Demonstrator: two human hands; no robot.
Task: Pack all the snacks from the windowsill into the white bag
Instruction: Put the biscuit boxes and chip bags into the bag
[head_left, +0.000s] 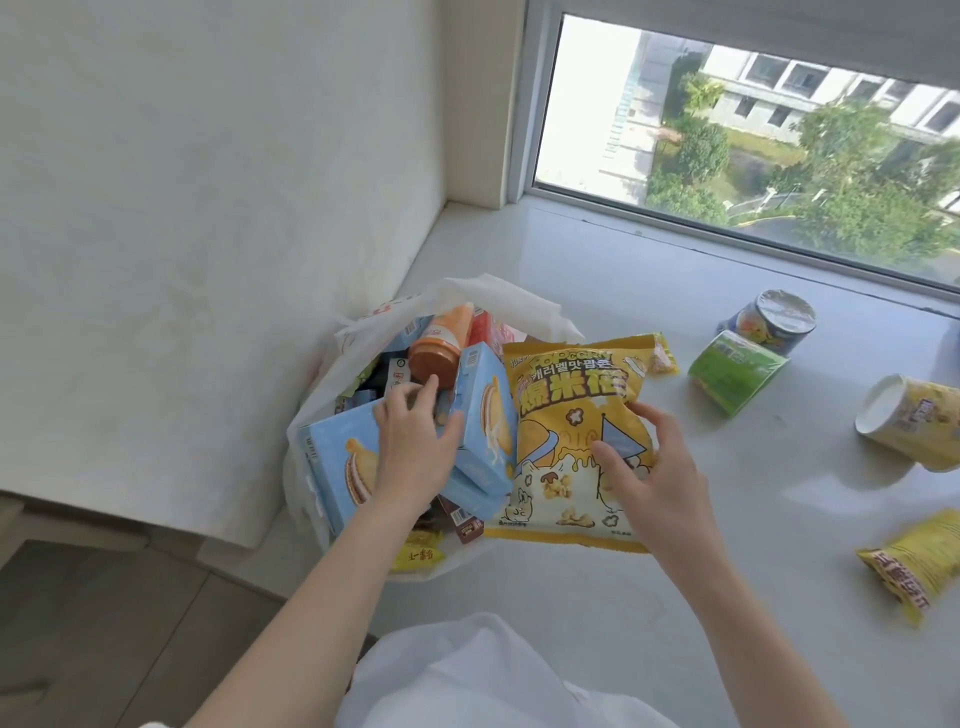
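Note:
The white bag (498, 299) stands at the left end of the windowsill (675, 545), stuffed with snacks: light-blue biscuit boxes (332, 467), an orange-capped bottle (441, 345) and small packets. My left hand (415, 441) reaches into the bag, fingers spread on the blue boxes. A big yellow popcorn bag (566, 415) leans on the bag's right rim, and my right hand (649, 467) grips its right edge. Loose on the sill to the right lie a blue can (774, 322), a green tub (737, 371), a yellow-white cup (914, 428) and a yellow packet (909, 561).
A white wall (208, 208) closes off the sill's left end. The window (753, 130) runs along the back. A small yellow packet (415, 553) pokes out at the bag's front. The floor (104, 623) lies below on the left, past the sill's edge.

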